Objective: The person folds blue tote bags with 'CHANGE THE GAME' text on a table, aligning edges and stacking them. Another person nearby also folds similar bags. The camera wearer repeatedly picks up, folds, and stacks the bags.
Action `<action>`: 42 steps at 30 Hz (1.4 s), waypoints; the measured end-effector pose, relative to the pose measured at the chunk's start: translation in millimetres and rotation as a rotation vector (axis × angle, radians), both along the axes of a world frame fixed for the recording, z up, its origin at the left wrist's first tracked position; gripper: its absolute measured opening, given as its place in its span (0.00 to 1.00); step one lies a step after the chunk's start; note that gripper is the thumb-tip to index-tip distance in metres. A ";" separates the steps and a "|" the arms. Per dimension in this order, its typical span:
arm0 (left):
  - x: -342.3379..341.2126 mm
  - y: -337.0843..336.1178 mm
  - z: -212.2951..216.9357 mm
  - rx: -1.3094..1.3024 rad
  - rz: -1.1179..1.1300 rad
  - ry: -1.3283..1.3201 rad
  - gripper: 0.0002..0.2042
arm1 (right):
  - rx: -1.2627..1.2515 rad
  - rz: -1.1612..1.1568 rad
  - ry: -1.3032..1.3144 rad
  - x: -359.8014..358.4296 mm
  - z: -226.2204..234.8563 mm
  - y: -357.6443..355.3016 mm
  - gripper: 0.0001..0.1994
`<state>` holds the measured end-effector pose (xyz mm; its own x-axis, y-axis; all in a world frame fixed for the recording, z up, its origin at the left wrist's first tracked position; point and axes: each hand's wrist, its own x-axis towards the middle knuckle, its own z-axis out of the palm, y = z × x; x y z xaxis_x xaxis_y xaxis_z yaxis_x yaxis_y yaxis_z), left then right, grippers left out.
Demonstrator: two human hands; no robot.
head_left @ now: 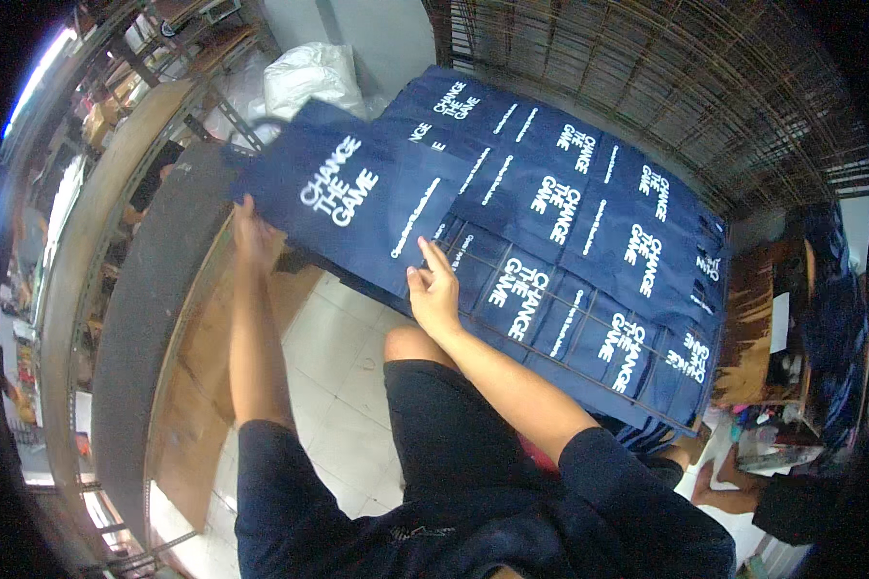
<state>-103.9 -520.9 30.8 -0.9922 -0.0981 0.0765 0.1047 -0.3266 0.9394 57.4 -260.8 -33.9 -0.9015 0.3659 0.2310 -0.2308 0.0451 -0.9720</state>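
Observation:
A navy fabric panel [357, 207] with white lettering is raised and stretched at the left end of the rack. My left hand [252, 234] is closed on its left edge, with some fingers hidden behind the cloth. Over the panel's lower right side, my right hand [434, 289] has its thumb and forefinger apart, fingertips overlapping the cloth's edge. Similar navy printed panels [637, 193] lie in rows on a wire mesh drying rack [589, 372]. A hinged-looking mesh frame with thin bars lies across the nearer panels.
Wire mesh racks [647, 77] stand upright behind the panels. On the left runs a long dark padded bench [154, 289] beside metal shelving [48, 289]. A white plastic sack [309, 82] sits at the back. Pale floor tiles [323, 386] show below, and a person's bare foot [729, 482] at lower right.

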 end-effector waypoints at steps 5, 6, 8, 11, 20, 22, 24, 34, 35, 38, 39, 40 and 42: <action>-10.6 -52.5 -134.9 -0.274 0.123 -0.347 0.18 | 0.244 0.012 -0.135 -7.0 -66.7 -7.5 0.26; -2.6 -51.0 -155.5 -0.309 0.136 -0.358 0.18 | 0.235 0.047 -0.191 -5.0 -69.0 -6.8 0.26; 12.4 -18.3 -162.4 -0.337 0.115 -0.320 0.18 | 0.210 0.054 -0.320 -2.6 -62.8 3.9 0.27; 34.2 17.5 -113.4 -0.243 0.107 -0.276 0.19 | 0.150 0.048 -0.287 -3.1 -79.0 8.2 0.27; 13.2 -6.5 -146.6 -0.207 0.185 -0.441 0.21 | 0.119 0.079 -0.322 -3.6 -80.9 5.7 0.25; 3.8 -21.4 -167.6 -0.170 0.178 -0.485 0.22 | 0.121 0.077 -0.317 -4.9 -80.0 6.4 0.25; -3.9 -34.2 -184.6 -0.189 0.155 -0.471 0.22 | 0.077 0.050 -0.324 -7.1 -79.3 6.0 0.25; 6.4 -8.1 -164.9 -0.158 0.131 -0.338 0.26 | 0.162 -0.006 -0.321 -4.1 -73.5 11.9 0.25; 8.7 -6.0 -161.6 -0.162 0.177 -0.344 0.25 | 0.200 -0.038 -0.302 0.9 -62.1 10.8 0.24; 15.4 1.7 -144.5 -0.244 0.227 -0.365 0.23 | 0.256 -0.123 -0.264 15.1 -54.4 14.6 0.21; 18.7 7.4 -132.0 -0.317 0.180 -0.375 0.23 | 0.268 -0.158 -0.257 20.5 -54.8 18.9 0.20; 22.8 13.3 -119.2 -0.391 0.134 -0.385 0.23 | 0.283 -0.145 -0.232 26.1 -55.1 21.4 0.20; 39.4 34.3 -83.2 -0.357 0.129 -0.323 0.24 | 0.312 -0.116 -0.182 37.7 -43.4 24.7 0.18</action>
<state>-64.5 -486.7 -52.4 -0.9522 -0.2456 -0.1819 -0.1921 0.0180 0.9812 95.1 -236.2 -77.4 -0.8948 0.4052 0.1874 -0.0315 0.3615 -0.9318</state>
